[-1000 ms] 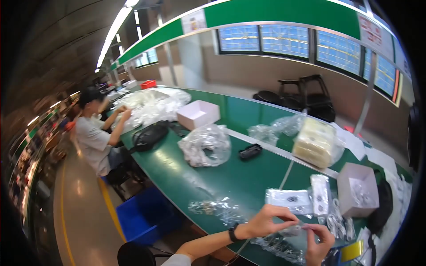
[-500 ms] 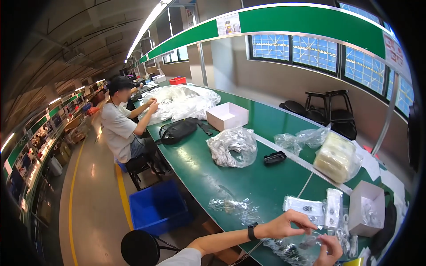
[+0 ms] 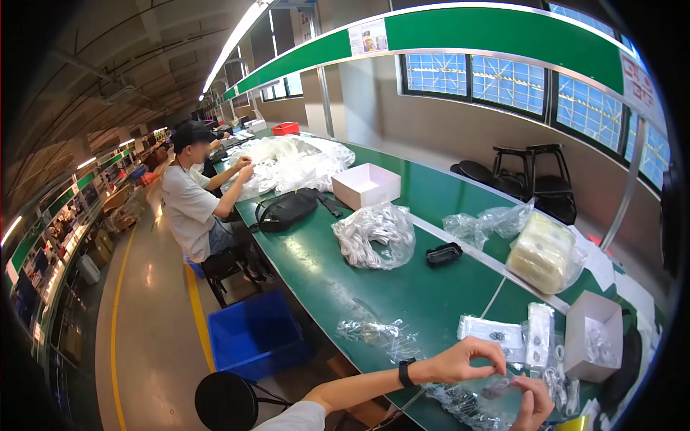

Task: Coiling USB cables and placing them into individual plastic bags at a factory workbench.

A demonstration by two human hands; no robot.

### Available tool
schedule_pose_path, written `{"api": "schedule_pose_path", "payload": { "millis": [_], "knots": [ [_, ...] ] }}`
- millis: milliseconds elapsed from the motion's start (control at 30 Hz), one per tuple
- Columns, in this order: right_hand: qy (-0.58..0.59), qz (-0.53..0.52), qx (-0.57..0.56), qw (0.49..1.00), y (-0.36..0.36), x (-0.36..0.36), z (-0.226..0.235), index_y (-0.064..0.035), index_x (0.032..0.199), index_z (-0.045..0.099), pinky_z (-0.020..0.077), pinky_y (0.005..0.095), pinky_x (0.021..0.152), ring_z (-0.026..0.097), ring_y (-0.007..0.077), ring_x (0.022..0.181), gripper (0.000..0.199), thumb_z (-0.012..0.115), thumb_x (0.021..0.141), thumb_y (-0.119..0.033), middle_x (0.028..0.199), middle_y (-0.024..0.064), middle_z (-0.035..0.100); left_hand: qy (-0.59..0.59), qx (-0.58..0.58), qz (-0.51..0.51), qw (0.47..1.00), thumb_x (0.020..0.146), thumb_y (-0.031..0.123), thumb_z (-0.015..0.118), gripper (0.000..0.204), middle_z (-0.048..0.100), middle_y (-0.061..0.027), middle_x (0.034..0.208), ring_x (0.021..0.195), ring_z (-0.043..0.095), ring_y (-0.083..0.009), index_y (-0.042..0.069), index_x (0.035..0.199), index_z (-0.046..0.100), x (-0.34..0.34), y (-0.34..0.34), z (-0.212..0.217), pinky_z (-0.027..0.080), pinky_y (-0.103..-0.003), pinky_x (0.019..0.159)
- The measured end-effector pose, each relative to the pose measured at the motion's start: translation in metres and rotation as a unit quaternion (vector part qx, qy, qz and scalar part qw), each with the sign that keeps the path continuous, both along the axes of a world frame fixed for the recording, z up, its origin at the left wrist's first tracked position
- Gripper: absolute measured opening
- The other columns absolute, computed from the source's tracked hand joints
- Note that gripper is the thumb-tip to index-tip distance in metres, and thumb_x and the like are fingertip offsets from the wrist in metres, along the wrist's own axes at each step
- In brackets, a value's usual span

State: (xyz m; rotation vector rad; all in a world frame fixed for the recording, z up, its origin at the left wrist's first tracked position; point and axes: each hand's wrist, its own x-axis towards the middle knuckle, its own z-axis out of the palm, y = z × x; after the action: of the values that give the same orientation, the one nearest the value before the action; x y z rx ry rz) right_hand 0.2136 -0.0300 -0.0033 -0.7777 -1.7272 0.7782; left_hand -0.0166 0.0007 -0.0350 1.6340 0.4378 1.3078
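Both my hands are at the near right of the green table, raised over a pile of small clear bags (image 3: 460,408) with dark contents. My left hand (image 3: 471,359), with a dark band on the wrist, has thumb and fingertips closed in a pinch at the edge of a clear plastic bag (image 3: 496,388). My right hand (image 3: 534,402) pinches the same bag from the other side, its fingertips just below the left ones. Something small shows inside the bag, too blurred to name. Beyond the hands lie flat clear packets (image 3: 494,331) and, to the right, bundled white cables (image 3: 556,379).
A white box (image 3: 594,359) holding clear bags stands at right. Further off are a bag of white cables (image 3: 374,237), a black case (image 3: 443,254), a black pouch (image 3: 291,210) and another white box (image 3: 366,188). A co-worker (image 3: 188,194) sits at far left; a blue bin (image 3: 255,337) is on the floor.
My left fingertips have curled slightly downward. My right hand has shifted a little, still close to the left. The bag between them shows more fully.
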Motion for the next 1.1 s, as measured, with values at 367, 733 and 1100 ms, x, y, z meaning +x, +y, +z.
{"api": "schedule_pose_path", "payload": {
  "millis": [367, 733, 1100],
  "knots": [
    [-0.018, -0.088, -0.075, 0.993, 0.004, -0.018, 0.002, 0.0066, 0.102, 0.07, 0.0516, 0.028, 0.085, 0.064, 0.0151, 0.091, 0.012, 0.066, 0.091, 0.006, 0.098, 0.0084, 0.07, 0.042, 0.036, 0.079, 0.995, 0.085, 0.002, 0.073, 0.012, 0.071, -0.0092, 0.098, 0.093, 0.065, -0.0193, 0.0, 0.098, 0.073, -0.003, -0.001, 0.005, 0.05, -0.031, 0.087],
    [0.059, -0.084, -0.08, 0.992, 0.017, -0.016, -0.015, 0.0017, 0.093, 0.068, 0.0532, 0.0264, 0.081, 0.07, 0.016, 0.085, 0.011, 0.069, 0.083, 0.007, 0.089, 0.0093, 0.072, 0.027, 0.016, 0.066, 0.997, 0.084, -0.002, 0.072, 0.017, 0.071, -0.0099, 0.1, 0.096, 0.066, -0.0175, -0.002, 0.101, 0.072, -0.003, 0.008, 0.002, 0.052, -0.03, 0.087],
    [0.148, 0.039, -0.191, 0.97, 0.041, -0.024, 0.001, 0.0044, 0.097, 0.064, 0.0545, 0.0278, 0.088, 0.069, 0.0166, 0.095, 0.014, 0.066, 0.085, 0.012, 0.095, 0.0097, 0.07, -0.033, -0.121, 0.063, 0.99, 0.088, -0.002, 0.069, 0.04, 0.064, -0.0114, 0.122, 0.11, 0.064, -0.0185, -0.004, 0.127, 0.057, -0.013, 0.005, 0.017, 0.049, -0.034, 0.102]
  ]
}}
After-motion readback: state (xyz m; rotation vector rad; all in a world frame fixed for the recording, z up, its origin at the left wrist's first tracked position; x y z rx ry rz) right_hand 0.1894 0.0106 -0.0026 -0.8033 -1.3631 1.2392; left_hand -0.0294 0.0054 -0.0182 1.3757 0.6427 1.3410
